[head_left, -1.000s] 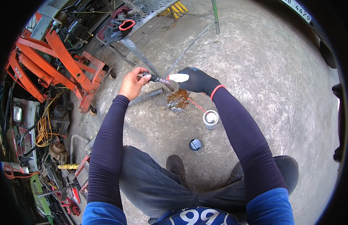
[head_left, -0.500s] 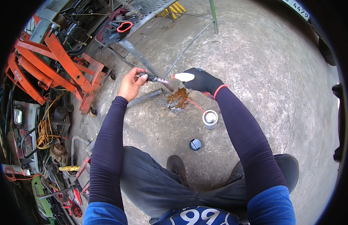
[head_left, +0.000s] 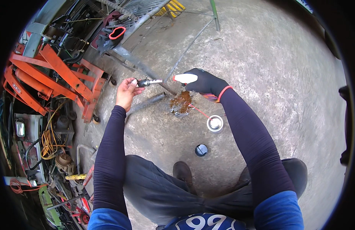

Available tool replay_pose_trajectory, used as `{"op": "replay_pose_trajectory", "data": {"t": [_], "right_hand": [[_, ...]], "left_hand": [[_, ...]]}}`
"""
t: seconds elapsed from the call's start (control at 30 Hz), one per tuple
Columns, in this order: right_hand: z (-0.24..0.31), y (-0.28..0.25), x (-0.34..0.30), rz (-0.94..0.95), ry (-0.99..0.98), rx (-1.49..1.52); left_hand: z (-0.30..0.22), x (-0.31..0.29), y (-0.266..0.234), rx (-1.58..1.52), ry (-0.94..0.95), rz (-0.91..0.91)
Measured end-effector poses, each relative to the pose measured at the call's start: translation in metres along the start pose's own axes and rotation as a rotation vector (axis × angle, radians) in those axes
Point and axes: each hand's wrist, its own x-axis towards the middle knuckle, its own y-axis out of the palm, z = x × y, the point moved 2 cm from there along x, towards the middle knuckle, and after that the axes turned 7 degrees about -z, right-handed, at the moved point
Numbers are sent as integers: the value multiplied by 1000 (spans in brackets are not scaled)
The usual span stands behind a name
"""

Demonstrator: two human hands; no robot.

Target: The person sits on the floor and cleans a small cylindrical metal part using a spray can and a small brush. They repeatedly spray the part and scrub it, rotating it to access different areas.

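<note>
I see concrete floor [head_left: 269, 92] beneath my right fingers [head_left: 191, 87], bearing a brown patch [head_left: 180, 102]. Nearer the knees than those fingers, a silver can [head_left: 215, 124] and small round object [head_left: 201, 150] rest on it.

From my remote seat, the bare left hand [head_left: 127, 92] covers one end of the slim black-and-silver metal tool [head_left: 150, 82] from me. The black-gloved right hand [head_left: 205, 82] hides whatever joins the white, red-tipped nozzle [head_left: 186, 78]. The upper edge crops the grey metal-mesh tabletop [head_left: 147, 9]; the lower, my wearer's blue shirt [head_left: 279, 209].
</note>
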Motion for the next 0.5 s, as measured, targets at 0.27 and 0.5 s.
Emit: {"op": "replay_pose_trajectory", "data": {"t": [0.27,0.5], "right_hand": [[9,2,2,-54,-47,86],[11,2,0,-91,-31,136]], "left_hand": [[9,5,-5,-143,-160,39],[6,4,2,-158,-166,63]]}}
